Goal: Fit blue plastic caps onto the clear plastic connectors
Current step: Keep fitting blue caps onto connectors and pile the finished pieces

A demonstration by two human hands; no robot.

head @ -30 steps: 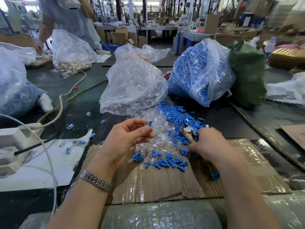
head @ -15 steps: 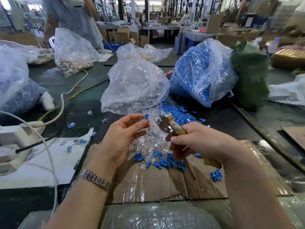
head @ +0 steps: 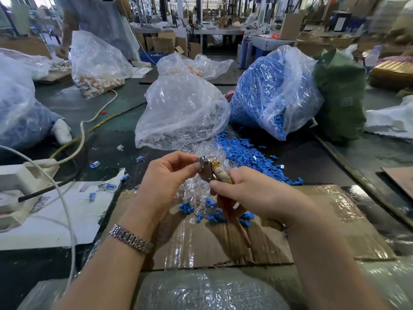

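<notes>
My left hand (head: 166, 179) pinches a small clear connector with a blue cap (head: 202, 159) at its fingertips. My right hand (head: 250, 193) grips a pair of pliers (head: 214, 172) with tape-wrapped handles; the metal jaws meet the piece in my left fingers. Below both hands lies a heap of clear connectors (head: 196, 191) mixed with loose blue caps (head: 243, 155) on a taped cardboard sheet (head: 324, 220).
A clear bag of connectors (head: 181, 113) and a bag full of blue caps (head: 268, 90) stand behind the heap. A green sack (head: 339, 95) is at right. White cables (head: 67, 211) and a white device (head: 13, 186) lie left. Another person (head: 96, 16) works at the far left.
My right hand lifted the pliers off the pile and brought them left to the piece in my left fingers. My left hand rose slightly.
</notes>
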